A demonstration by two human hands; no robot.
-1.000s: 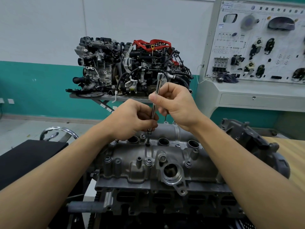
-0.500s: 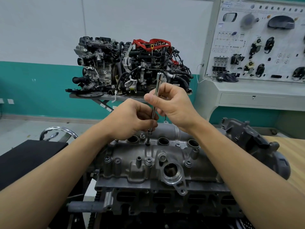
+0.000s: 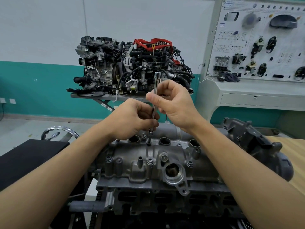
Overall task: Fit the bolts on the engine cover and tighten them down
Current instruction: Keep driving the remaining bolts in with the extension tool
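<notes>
A grey cast engine cover [image 3: 132,169] lies across the middle, with several bolts seated along its near edge, one of them a bolt [image 3: 149,161] near the centre. A long chrome socket extension [image 3: 154,98] stands almost upright, its socket tip [image 3: 149,142] on a bolt at the cover's far edge. My left hand [image 3: 132,119] pinches the lower shaft just above the tip. My right hand [image 3: 173,103] grips the shaft higher up, thumb and fingers closed round it. The bolt under the socket is hidden.
A dark intake part [image 3: 257,146] rests at the cover's right end on a wooden bench [image 3: 290,156]. A black pad [image 3: 29,159] and a chrome ring [image 3: 57,133] sit at the left. Behind stand a display engine [image 3: 132,66] and a training panel [image 3: 257,40].
My right hand has shifted slightly left and turned on the extension shaft. The left hand and the socket tip stay in the same place.
</notes>
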